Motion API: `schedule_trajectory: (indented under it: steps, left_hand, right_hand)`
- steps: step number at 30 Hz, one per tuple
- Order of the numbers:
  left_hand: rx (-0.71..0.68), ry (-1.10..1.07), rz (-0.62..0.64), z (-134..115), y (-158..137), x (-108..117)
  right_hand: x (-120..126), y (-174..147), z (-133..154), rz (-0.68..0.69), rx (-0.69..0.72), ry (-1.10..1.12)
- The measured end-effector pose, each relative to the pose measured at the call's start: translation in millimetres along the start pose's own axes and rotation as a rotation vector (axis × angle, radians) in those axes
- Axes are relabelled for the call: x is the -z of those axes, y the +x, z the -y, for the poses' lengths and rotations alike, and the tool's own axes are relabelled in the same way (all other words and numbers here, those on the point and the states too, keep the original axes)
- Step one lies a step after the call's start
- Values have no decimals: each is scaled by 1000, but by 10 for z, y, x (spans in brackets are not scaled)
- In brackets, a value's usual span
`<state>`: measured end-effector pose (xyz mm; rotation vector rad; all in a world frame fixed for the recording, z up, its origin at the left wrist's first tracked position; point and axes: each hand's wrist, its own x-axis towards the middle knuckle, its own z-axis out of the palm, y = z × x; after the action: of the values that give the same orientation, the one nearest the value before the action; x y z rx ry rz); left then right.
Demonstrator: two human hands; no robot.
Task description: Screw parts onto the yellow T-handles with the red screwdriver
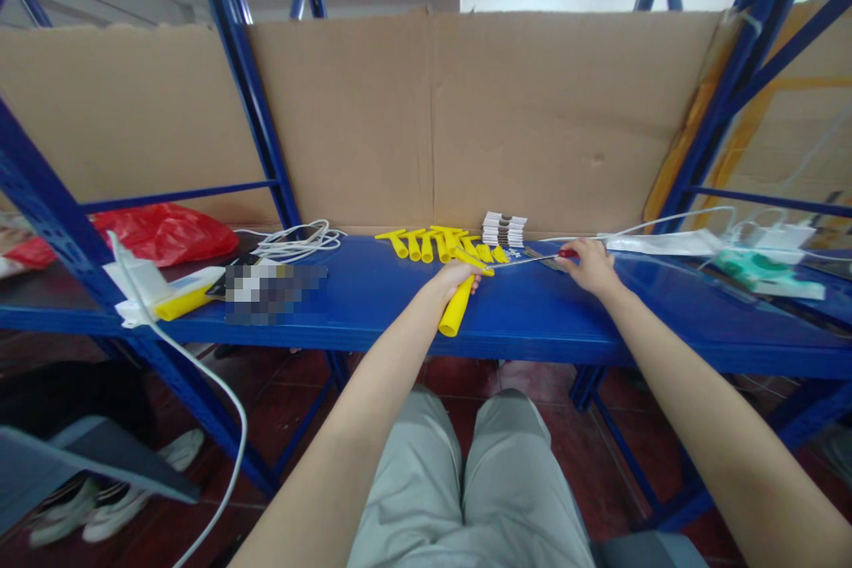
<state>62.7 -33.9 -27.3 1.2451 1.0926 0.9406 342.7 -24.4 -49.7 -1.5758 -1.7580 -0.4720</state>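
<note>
My left hand [459,277] is closed around a yellow T-shaped plastic handle [453,312], its tube end pointing toward me. My right hand [591,264] grips a screwdriver [567,254] by its red handle. The thin metal shaft runs left to the head of the yellow piece; whether its tip sits in a screw is too small to tell. Behind my left hand, several similar yellow T-shaped handles [413,246] lie in a row on the blue shelf top [373,302]. Small yellow pieces [493,254] lie beside them, near a stack of small white-and-dark packs [504,229].
A cardboard panel [346,124] stands along the back between blue posts [249,80]. To the left are a red plastic bag [166,231], coiled white cable [299,240] and a yellow tube [186,302]. A white strip [666,243] and green item [765,273] lie right.
</note>
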Motion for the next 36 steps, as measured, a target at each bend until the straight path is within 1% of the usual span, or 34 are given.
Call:
schedule_trajectory:
  steps: [9, 13, 16, 20, 24, 27, 31, 36]
  left_hand:
    - [15, 46, -8, -21, -32, 4]
    - [5, 53, -53, -19, -35, -9]
    - [-13, 72, -63, -23, -57, -23]
    - [-34, 128, -65, -37, -105, -41]
    - [-40, 175, -95, -37, -112, -54]
    - [-43, 195, -113, -26, -93, -57]
    - [-63, 236, -152, -14, -72, -45]
    - [-75, 367, -216, -44, -99, -19]
  right_hand:
    - [142, -23, 154, -99, 125, -110]
    - [207, -36, 225, -136, 166, -155]
    - [249, -38, 270, -166, 194, -190]
    - [243, -20, 266, -238, 245, -204]
    - [208, -5, 231, -307, 307, -208]
    - [214, -15, 238, -313, 333, -228]
    - [253, -32, 283, -280, 365, -250]
    - [281, -50, 347, -255, 414, -269]
